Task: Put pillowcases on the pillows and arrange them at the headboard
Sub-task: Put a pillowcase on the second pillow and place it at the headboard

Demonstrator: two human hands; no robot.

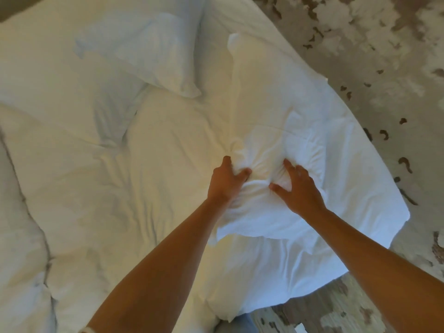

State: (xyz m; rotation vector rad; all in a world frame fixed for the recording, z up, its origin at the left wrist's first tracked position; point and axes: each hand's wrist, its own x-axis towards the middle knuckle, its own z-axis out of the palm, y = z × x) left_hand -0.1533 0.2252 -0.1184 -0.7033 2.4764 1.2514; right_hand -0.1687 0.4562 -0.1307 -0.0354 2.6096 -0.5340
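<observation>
At centre, bunched white cotton pillowcase (262,186) is gripped by left hand (225,183); right hand (300,191) is spread wide. Fabric should be pulled toward twelve o'clock evenly.

Bed (149,179) covered in rumpled white sheet, corner hanging over patterned carpet (384,68). On it: one cased pillow (144,51) at far left, white pillowcase (276,188) bunched near right edge, crumpled duvet (21,236) along left side.
</observation>
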